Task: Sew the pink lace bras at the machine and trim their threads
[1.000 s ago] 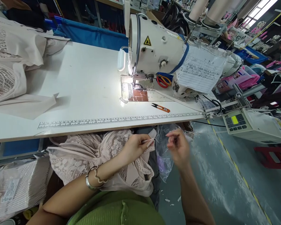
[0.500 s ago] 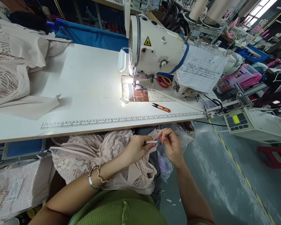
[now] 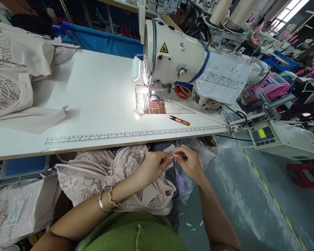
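Seen from the center of view, left to right: one heap of lace fabric (image 3: 40, 55) on the white table (image 3: 99, 90), 10 o'clock; one lace garment (image 3: 107, 170) on the lap, 7 o'clock; two bracelets (image 3: 101, 203); the left hand (image 3: 155, 166), 6 o'clock, reaching forward, pinching one pale strip (image 3: 167, 159), 5 o'clock; one sewing machine (image 3: 175, 50), 1 o'clock; one pair of snips (image 3: 182, 121), 3 o'clock; the right hand (image 3: 189, 163), 4 o'clock, forearm slanting inward, fingers curled, thumb and forefinger gripping the strip's end.
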The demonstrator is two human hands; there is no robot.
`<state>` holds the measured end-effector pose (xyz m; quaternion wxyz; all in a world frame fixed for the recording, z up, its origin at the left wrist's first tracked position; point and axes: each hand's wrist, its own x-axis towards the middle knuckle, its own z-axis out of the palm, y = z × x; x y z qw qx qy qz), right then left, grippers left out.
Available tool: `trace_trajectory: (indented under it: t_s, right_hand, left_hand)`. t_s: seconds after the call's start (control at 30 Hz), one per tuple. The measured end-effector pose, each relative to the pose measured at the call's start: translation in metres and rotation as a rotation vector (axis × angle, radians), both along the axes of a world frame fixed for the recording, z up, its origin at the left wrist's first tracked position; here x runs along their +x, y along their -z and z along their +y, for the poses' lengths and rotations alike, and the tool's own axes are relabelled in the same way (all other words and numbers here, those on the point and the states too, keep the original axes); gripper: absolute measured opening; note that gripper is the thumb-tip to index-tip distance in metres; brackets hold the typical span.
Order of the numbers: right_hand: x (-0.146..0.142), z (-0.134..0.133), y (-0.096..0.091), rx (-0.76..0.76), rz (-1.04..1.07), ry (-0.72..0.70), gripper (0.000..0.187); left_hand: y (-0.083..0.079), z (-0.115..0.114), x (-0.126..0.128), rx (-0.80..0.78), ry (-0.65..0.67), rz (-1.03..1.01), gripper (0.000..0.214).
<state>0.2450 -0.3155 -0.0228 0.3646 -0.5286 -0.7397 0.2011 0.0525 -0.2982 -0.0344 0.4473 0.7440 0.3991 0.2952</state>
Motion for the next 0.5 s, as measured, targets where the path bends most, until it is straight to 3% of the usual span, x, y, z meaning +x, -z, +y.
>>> trace_trajectory:
  t_s: [0.1, 0.17, 0.23, 0.33, 0.4, 0.5]
  right_hand:
    - [-0.016, -0.004, -0.012, 0.179, 0.042, 0.166, 0.030]
    - [-0.013, -0.003, -0.021, 0.277, 0.197, 0.286, 0.028]
    - [-0.006, -0.004, -0.035, 0.242, 0.440, 0.266, 0.031]
    - [0.005, -0.014, -0.066, 0.077, 0.785, 0.077, 0.038]
    - [0.014, -0.025, -0.087, 0.061, 0.914, 0.036, 0.038]
    - [0.036, -0.040, -0.114, 0.257, 0.977, 0.171, 0.030]
  left_hand:
    - [0.005, 0.001, 0.000, 0.004, 0.040, 0.061, 0.028]
    - [0.011, 0.001, -0.001, 0.043, 0.098, 0.076, 0.024]
    - [0.021, 0.000, -0.003, 0.089, 0.188, 0.069, 0.015]
    - [0.040, -0.004, -0.008, 0.066, 0.357, 0.181, 0.065]
    - [0.050, -0.008, -0.010, 0.038, 0.392, 0.319, 0.079]
    - [0.057, -0.013, -0.013, 0.064, 0.355, 0.360, 0.041]
